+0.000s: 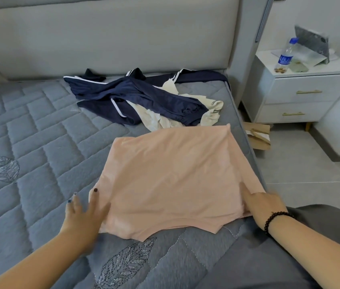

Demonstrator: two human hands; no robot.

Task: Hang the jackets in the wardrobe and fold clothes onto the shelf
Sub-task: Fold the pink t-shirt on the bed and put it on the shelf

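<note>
Garment (171,180) on mattress (29,132), nightstand (302,97) right

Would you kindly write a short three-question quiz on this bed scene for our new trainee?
1. True or false: the pink garment lies spread on the mattress, nearer the person than the navy clothes.
2. Which hand wears a dark bead bracelet? A) left B) right C) neither
3. Fill in: a water bottle stands on the white ______.

Key
1. True.
2. B: it sits on the wrist of the right hand, which rests on the garment's right corner; the left hand lies with fingers spread at the left edge.
3. Nightstand, to the right of the bed.
</note>
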